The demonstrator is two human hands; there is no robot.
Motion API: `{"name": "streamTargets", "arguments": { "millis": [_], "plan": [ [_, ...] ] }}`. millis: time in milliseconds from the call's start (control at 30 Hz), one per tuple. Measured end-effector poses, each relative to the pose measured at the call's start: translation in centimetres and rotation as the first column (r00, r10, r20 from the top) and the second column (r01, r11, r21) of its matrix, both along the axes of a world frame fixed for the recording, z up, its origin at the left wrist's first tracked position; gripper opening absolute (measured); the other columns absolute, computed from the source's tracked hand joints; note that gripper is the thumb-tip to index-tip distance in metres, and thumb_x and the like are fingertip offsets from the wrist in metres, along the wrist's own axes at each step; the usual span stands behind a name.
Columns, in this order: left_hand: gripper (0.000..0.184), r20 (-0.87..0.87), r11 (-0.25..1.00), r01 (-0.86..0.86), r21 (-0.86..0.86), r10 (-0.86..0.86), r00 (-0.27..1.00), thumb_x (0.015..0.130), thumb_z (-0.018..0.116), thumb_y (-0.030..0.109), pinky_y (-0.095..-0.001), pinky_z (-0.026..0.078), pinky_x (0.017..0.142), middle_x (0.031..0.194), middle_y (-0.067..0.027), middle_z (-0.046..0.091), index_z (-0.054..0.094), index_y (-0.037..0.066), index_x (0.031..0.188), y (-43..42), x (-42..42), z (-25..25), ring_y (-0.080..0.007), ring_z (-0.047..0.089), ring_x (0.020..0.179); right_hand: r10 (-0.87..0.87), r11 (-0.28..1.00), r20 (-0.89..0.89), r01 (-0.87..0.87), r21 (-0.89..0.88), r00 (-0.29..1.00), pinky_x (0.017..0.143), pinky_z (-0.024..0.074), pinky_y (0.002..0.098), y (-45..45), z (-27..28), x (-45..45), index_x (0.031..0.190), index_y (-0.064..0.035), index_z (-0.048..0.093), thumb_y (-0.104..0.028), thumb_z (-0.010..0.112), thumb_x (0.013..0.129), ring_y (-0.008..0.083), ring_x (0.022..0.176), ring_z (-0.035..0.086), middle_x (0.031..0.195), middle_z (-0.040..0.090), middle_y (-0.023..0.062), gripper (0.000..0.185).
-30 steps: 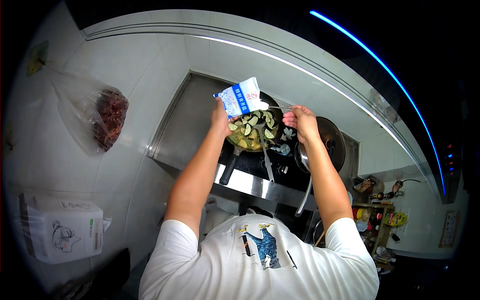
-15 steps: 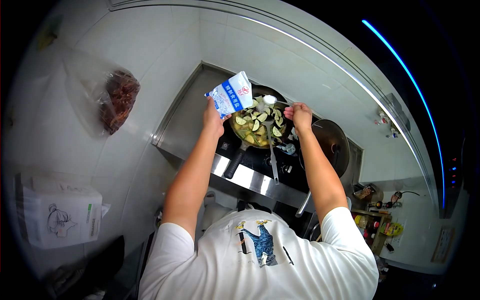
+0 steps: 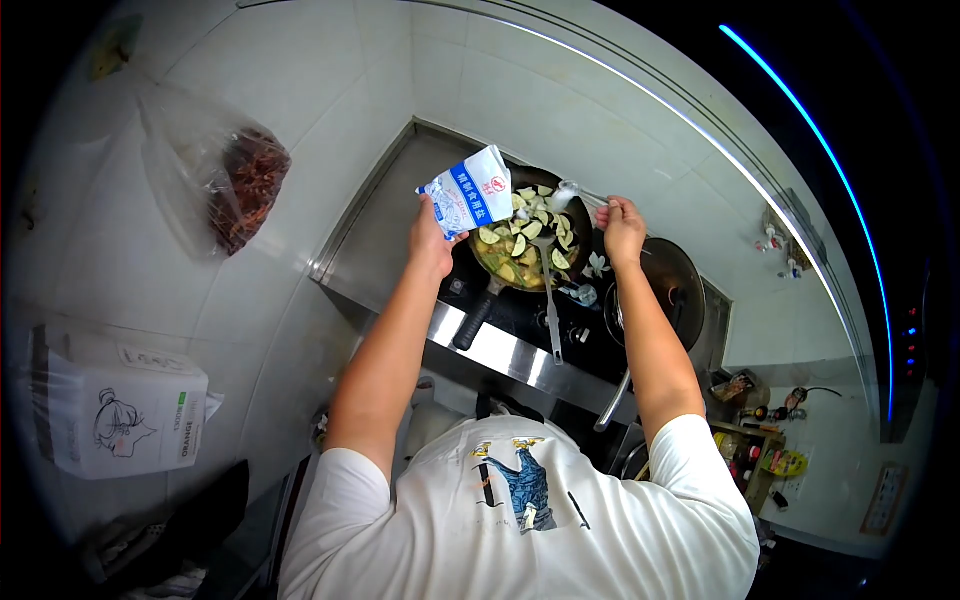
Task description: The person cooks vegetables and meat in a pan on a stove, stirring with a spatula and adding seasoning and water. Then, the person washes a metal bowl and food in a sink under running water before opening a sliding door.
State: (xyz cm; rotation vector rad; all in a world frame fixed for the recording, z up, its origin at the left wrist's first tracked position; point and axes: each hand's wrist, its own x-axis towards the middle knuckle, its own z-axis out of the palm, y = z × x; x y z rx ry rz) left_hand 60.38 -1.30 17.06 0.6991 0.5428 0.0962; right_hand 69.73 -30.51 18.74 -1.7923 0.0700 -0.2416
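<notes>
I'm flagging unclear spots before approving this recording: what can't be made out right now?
All in the head view:
Left hand: some fingers, hidden behind the packet.
Pan: part of its left rim, also behind the packet.
Spoon: its contents, blurred.
Shelf bottles: labels, too small.

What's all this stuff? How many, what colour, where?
Stove: 1, black, middle
Pan: 1, dark, on stove
Vegetable slices: many, pale green, in pan
Spatula: 1, grey, in pan
Packet: 1, white and blue, upper middle
Spoon: 1, silvery, over pan's edge
Lid: 1, dark, right of pan
Plastic bag: 1, clear, reddish contents, upper left
Box: 1, white, lower left
Bottles: several, mixed colours, lower right
Light strip: 1, blue, upper right
Shirt: 1, white, bottom middle
Left hand: 1, bare, holding packet
Right hand: 1, bare, holding spoon
</notes>
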Motion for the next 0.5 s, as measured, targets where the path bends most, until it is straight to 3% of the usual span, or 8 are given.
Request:
{"name": "streamTargets", "arguments": {
  "millis": [67, 133, 233, 267, 300, 367, 500],
  "plan": [
    [0.040, -0.001, 1.000, 0.008, -0.001, -0.008, 1.000, 0.097, 0.033, 0.044, -0.0321, 0.044, 0.059, 0.103, -0.0047, 0.063, 0.051, 0.013, 0.115, -0.3, 0.0, 0.2, -0.0185, 0.061, 0.084, 0.021, 0.998, 0.071, -0.017, -0.055, 0.997, 0.062, 0.0502, 0.0257, 0.2, 0.1, -0.9, 0.098, 0.0018, 0.060, -0.015, 0.048, 0.093, 0.0157, 0.066, 0.063, 0.077, 0.065, 0.0102, 0.021],
    [0.040, -0.003, 1.000, 0.019, -0.002, -0.019, 1.000, 0.097, 0.032, 0.044, -0.0319, 0.044, 0.059, 0.103, -0.0044, 0.063, 0.051, 0.013, 0.115, -0.7, 0.0, 0.3, -0.0183, 0.061, 0.084, 0.117, 0.906, 0.207, -0.019, -0.423, 0.971, 0.068, 0.0503, 0.0264, 0.8, 1.0, -2.4, 0.098, 0.0024, 0.062, -0.014, 0.050, 0.092, 0.0160, 0.071, 0.064, 0.079, 0.067, 0.0118, 0.021],
    [0.039, -0.004, 0.999, 0.034, -0.020, -0.034, 0.999, 0.097, 0.032, 0.044, -0.0315, 0.044, 0.060, 0.102, -0.0036, 0.063, 0.052, 0.014, 0.114, -1.1, 0.3, 0.7, -0.0176, 0.061, 0.084, 0.089, 0.907, 0.249, 0.025, -0.420, 0.965, 0.073, 0.0504, 0.0277, 1.5, 3.2, -4.0, 0.096, 0.0038, 0.063, -0.012, 0.052, 0.090, 0.0163, 0.075, 0.066, 0.081, 0.068, 0.0138, 0.020],
    [0.039, -0.011, 0.999, 0.034, -0.016, -0.035, 0.999, 0.097, 0.032, 0.044, -0.0316, 0.044, 0.060, 0.102, -0.0034, 0.063, 0.052, 0.014, 0.114, -1.3, 0.3, 0.8, -0.0174, 0.061, 0.084, 0.093, 0.968, 0.242, -0.031, -0.251, 0.966, 0.069, 0.0504, 0.0268, 1.8, 4.2, -4.7, 0.097, 0.0041, 0.062, -0.012, 0.051, 0.091, 0.0159, 0.071, 0.064, 0.079, 0.067, 0.0125, 0.020],
    [0.039, -0.017, 0.999, 0.035, -0.011, -0.035, 0.999, 0.097, 0.032, 0.044, -0.0317, 0.044, 0.060, 0.102, -0.0032, 0.063, 0.052, 0.014, 0.114, -1.4, 0.3, 0.9, -0.0171, 0.061, 0.084, 0.093, 0.968, 0.241, -0.031, -0.249, 0.966, 0.069, 0.0504, 0.0268, 2.1, 5.6, -5.6, 0.097, 0.0041, 0.062, -0.012, 0.051, 0.091, 0.0159, 0.071, 0.064, 0.079, 0.067, 0.0125, 0.020],
    [0.039, -0.016, 0.999, 0.034, -0.008, -0.034, 0.999, 0.097, 0.032, 0.044, -0.0318, 0.045, 0.060, 0.101, -0.0031, 0.063, 0.052, 0.014, 0.114, -1.6, 0.4, 0.8, -0.0171, 0.061, 0.083, 0.104, 0.994, 0.114, -0.106, 0.017, 0.988, 0.064, 0.0497, 0.0249, 2.5, 8.2, -7.3, 0.098, 0.0042, 0.060, -0.013, 0.050, 0.092, 0.0146, 0.067, 0.062, 0.076, 0.066, 0.0110, 0.020],
    [0.040, 0.014, 0.999, 0.038, -0.015, -0.038, 0.999, 0.097, 0.033, 0.045, -0.0321, 0.045, 0.059, 0.099, -0.0028, 0.064, 0.052, 0.014, 0.113, -2.1, 0.5, 0.4, -0.0172, 0.062, 0.081, 0.178, 0.980, 0.045, -0.182, 0.081, 0.983, 0.060, 0.0485, 0.0233, 2.3, 10.0, -8.8, 0.096, 0.0041, 0.058, -0.013, 0.050, 0.092, 0.0130, 0.063, 0.060, 0.073, 0.064, 0.0101, 0.019]
  ]
}}
